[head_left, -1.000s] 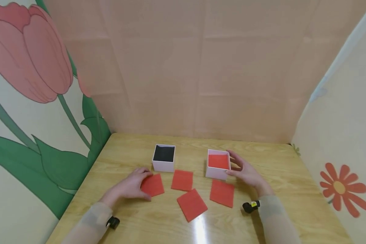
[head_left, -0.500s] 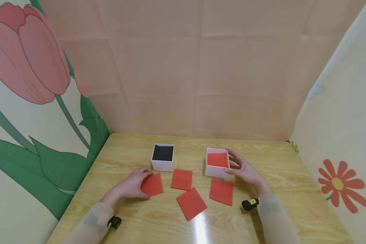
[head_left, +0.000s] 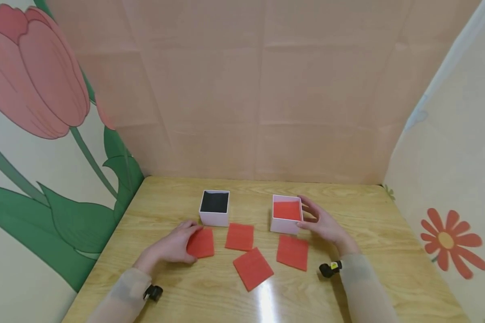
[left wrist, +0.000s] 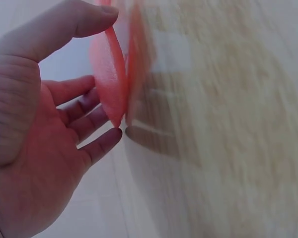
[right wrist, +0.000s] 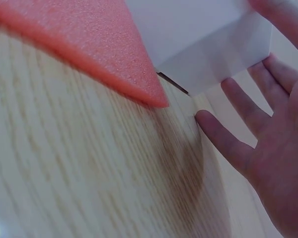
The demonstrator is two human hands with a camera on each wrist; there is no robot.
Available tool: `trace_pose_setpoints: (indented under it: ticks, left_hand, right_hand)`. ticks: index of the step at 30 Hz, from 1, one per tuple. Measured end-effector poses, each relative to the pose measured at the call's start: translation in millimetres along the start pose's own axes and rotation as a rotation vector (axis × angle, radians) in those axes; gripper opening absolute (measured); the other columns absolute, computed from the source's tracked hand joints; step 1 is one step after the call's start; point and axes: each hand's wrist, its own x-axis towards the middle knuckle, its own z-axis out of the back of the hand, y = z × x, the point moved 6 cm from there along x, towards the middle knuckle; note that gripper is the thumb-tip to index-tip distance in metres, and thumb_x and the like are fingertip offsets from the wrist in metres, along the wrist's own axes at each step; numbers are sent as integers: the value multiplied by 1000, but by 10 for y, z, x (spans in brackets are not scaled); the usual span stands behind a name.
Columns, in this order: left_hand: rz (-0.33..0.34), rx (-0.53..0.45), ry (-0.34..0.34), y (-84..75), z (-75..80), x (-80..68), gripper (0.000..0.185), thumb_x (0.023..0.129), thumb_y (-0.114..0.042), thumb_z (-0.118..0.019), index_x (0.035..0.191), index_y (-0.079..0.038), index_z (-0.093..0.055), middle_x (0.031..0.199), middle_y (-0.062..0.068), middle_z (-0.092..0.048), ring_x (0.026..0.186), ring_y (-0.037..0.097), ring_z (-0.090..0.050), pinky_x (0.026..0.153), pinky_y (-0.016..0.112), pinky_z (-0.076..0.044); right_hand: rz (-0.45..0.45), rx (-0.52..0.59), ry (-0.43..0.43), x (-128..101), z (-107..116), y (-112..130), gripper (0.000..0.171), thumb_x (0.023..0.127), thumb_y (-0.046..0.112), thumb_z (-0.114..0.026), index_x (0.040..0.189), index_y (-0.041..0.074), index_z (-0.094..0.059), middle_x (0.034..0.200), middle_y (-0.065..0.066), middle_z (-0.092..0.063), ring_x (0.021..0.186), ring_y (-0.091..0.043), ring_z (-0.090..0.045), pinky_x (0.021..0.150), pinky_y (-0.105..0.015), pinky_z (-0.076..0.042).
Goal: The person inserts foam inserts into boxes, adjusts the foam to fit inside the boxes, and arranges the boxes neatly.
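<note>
In the head view my left hand (head_left: pixel 175 244) holds a red foam square (head_left: pixel 201 242) on the table, thumb at its near side and fingers at its far side. The left wrist view shows this foam square (left wrist: pixel 109 77) edge-on between thumb and fingertips, close to the table surface. My right hand (head_left: pixel 325 224) grips the right side of a small white box (head_left: pixel 284 225), thumb at the front corner and fingers around the back. Red foam lies inside that box. In the right wrist view the box's white wall (right wrist: pixel 203 44) meets the fingertips, and part of the thumb is cut off.
Left of centre stands a second white box (head_left: pixel 214 219) with a black piece (head_left: pixel 215 202) inside. Three more red foam squares (head_left: pixel 240 237) lie flat between and in front of the boxes. The wooden table (head_left: pixel 210 296) ends at a pinkish-brown backdrop (head_left: pixel 210 112).
The head view has shifted slightly, so the boxes and foam squares appear a little further left. Both hands keep their hold, with no clear movement of the things they hold.
</note>
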Motion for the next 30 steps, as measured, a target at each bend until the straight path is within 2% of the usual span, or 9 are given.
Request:
trace_pose_setpoints:
  ticks: [4,10,16,24,30]
  left_hand:
    - [-9,-24,-1,-18,25,-3,95,72,-25,-94,155,-2,-52,148,9,-48,128,22,-50,107,45,-50]
    - [-18,-48,-1,-44,61,10,97,72,-23,-93,158,-8,-49,150,5,-47,132,21,-48,108,44,-50]
    - [-7,-95,41,-99,85,13,94,77,-25,-92,159,-15,-48,156,-1,-43,135,20,-45,107,44,-51]
    - [-126,-85,68,-334,106,19,94,80,-23,-88,162,-18,-45,162,2,-37,141,23,-42,111,48,-49]
    - [-194,-117,83,-587,113,82,91,82,-24,-89,162,-21,-45,160,-4,-37,138,16,-43,108,42,-52]
  right_hand:
    - [6,13,7,9,-7,16,98,93,34,-86,171,34,-25,173,-13,-31,153,-50,-35,116,-69,-38]
    - [24,18,13,9,-2,34,98,95,30,-84,172,27,-24,172,-16,-32,151,-52,-37,115,-68,-40]
    - [21,2,2,-5,5,34,98,95,30,-85,172,27,-24,171,-17,-33,150,-52,-38,114,-67,-41]
    - [15,0,3,-13,-8,38,98,95,31,-84,172,28,-23,172,-15,-30,152,-51,-36,115,-68,-40]
    - [-5,5,-4,-25,-4,50,99,92,34,-87,171,34,-26,172,-12,-33,150,-50,-40,115,-68,-41]
